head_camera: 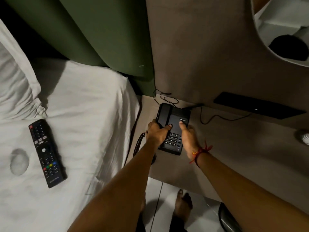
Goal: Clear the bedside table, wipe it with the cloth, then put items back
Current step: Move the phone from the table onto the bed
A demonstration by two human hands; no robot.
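Observation:
A black desk telephone (173,116) rests on the grey bedside table (234,148), close to the bed. My left hand (156,133) grips its left edge by the handset, thumb on top. On the telephone's right edge, my right hand (189,139) holds it with the thumb pressed near the logo. The coiled handset cord (138,144) hangs off the table's left side. A black TV remote (46,152) lies on the white bed sheet (87,114). A whitish object (305,137), only partly in view, sits at the table's right edge.
Thin black cables (209,120) run from the telephone's back along the wall. A black switch panel (257,105) is mounted on the wall above the table. A pillow (15,87) and a green headboard (100,36) stand to the left. My bare foot (183,203) is on the tiled floor.

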